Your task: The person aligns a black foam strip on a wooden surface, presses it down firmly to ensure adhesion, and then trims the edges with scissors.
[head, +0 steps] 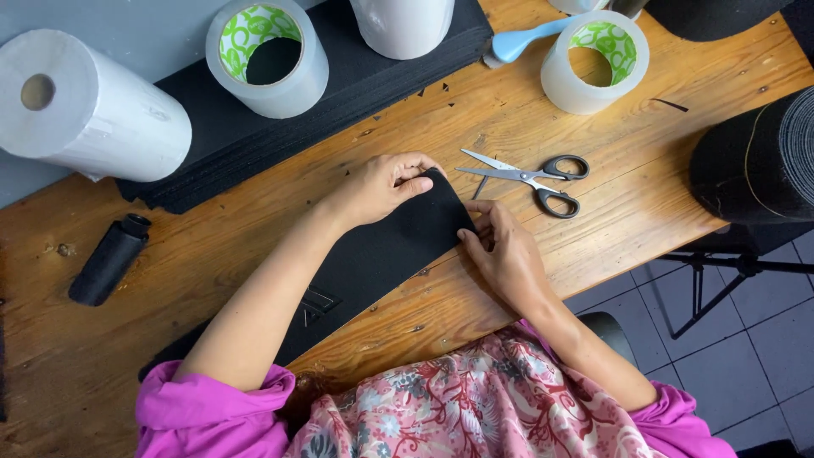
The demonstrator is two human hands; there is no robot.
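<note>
Both hands, left hand (386, 185) and right hand (502, 250), pinch a flat black fabric strip (381, 250)

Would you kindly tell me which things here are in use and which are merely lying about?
In use:
- left hand
- right hand
- long black fabric strip, pinched at its end by both

Lying about:
- black-handled steel scissors
- two clear tape rolls
- white paper roll
- black thread spool
- blue plastic handle

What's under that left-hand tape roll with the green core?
The tape roll stands on a stack of black sheets, which lies on the wooden table. The roll covers the surface directly beneath it.
</note>
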